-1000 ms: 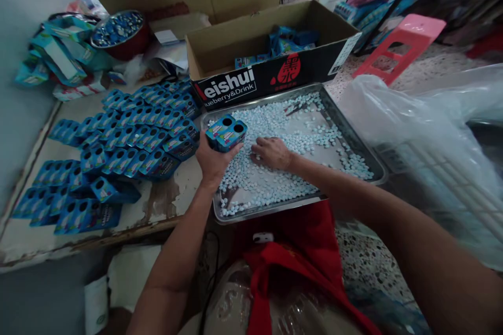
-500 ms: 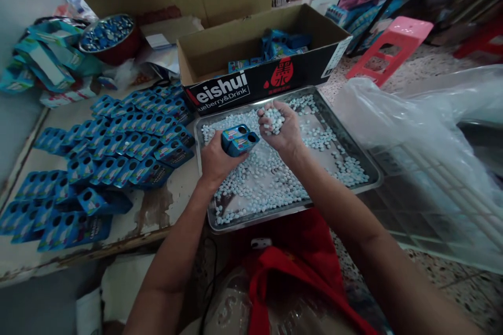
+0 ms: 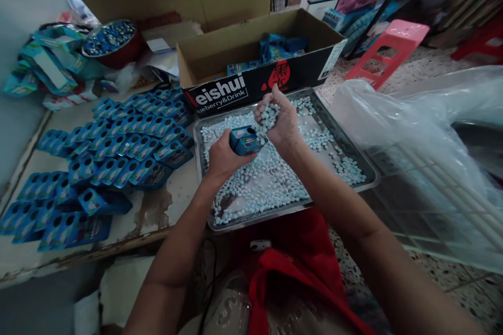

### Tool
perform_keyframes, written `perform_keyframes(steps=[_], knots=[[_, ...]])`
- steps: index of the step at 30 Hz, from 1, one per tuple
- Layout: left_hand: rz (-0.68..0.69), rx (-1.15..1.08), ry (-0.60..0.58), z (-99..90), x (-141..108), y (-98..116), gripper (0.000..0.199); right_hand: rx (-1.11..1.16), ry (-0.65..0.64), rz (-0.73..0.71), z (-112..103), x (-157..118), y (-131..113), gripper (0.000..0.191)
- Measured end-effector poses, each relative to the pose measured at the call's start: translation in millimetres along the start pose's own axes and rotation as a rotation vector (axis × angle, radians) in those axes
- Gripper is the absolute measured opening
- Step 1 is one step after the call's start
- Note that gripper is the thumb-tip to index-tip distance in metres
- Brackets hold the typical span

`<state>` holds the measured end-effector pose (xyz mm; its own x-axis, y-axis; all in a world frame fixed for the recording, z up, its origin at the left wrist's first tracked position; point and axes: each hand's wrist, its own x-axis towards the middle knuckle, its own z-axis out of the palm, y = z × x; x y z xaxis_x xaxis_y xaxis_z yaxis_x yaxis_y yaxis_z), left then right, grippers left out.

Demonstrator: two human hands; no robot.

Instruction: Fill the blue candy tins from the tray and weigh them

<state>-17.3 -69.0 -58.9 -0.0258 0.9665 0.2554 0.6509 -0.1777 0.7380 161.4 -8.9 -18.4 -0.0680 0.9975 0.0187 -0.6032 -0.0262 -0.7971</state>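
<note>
Head view: the right hand (image 3: 286, 121), fingers curled around pale tablets (image 3: 269, 115), is just right of the blue boxes (image 3: 244, 138) clamped in the left hand (image 3: 225, 156).

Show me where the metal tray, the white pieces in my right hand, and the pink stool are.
Metal tray (image 3: 260, 216): head view, on its front rim.
White pieces (image 3: 269, 115): head view, middle of the handful.
Pink stool (image 3: 404, 33): head view, on its upper part.
</note>
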Motion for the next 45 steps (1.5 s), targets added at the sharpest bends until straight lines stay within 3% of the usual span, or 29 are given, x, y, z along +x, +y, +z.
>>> perform_keyframes(steps=[3, 8, 13, 16, 19, 21, 24, 27, 31, 34, 38, 40, 43, 45], knots=[[0.019, -0.047, -0.01, 0.2, -2.1, 0.4, 0.073, 0.015, 0.029, 0.005, 6.1, 0.5, -4.7, 0.041], [0.02, -0.055, 0.013, 0.8, -3.4, -1.7, 0.074, 0.037, -0.058, 0.025, 9.4, -2.7, -7.7, 0.047], [0.045, -0.045, 0.002, 6.0, -1.6, -2.8, 0.076, -0.124, -0.085, -0.039, 13.3, -11.5, -13.1, 0.053], [0.015, -0.081, 0.035, 4.3, 1.7, -7.2, 0.081, -0.3, -0.172, -0.078, -2.7, -13.5, -18.7, 0.068], [-0.053, -0.14, 0.127, -9.6, 7.2, -19.2, 0.089, -0.64, -0.193, -0.167, -43.1, -22.3, -15.0, 0.082], [-0.088, -0.18, 0.202, -24.6, 10.2, -28.8, 0.091, -0.98, -0.241, -0.229, -72.0, -38.8, -2.8, 0.089], [-0.096, -0.216, 0.276, -46.5, 10.2, -37.3, 0.088, -1.441, -0.577, -0.234, -90.6, -75.4, 29.0, 0.104], [-0.073, -0.233, 0.295, -60.7, 5.3, -34.9, 0.086, -1.681, -0.849, -0.249, -70.6, -103.3, 68.9, 0.118], [-0.051, -0.248, 0.294, -73.9, -4.3, -28.5, 0.087, -1.8, -0.823, -0.278, -28.2, -99.0, 113.3, 0.134], [-0.071, -0.225, 0.294, -82.1, -10.4, -31.2, 0.087, -1.851, -0.715, -0.266, -16.4, -77.3, 126.3, 0.116], [-0.123, -0.209, 0.259, -80.1, -15.4, -39.1, 0.084, -1.832, -0.695, -0.286, -14.1, -51.8, 121.2, 0.063], [-0.137, -0.168, 0.255, -75.0, -18.4, -39.9, 0.084, -1.764, -0.686, -0.195, -10.3, -42.9, 116.4, 0.045], [-0.125, -0.061, 0.225, -69.4, -27.0, -36.2, 0.08, -1.58, -0.468, 0.028, -4.9, -31.1, 109.2, 0.021], [-0.102, 0.023, 0.171, -67.7, -34.6, -32.7, 0.076, -1.36, -0.239, 0.141, -5.7, -23.3, 101.3, 0.006]])
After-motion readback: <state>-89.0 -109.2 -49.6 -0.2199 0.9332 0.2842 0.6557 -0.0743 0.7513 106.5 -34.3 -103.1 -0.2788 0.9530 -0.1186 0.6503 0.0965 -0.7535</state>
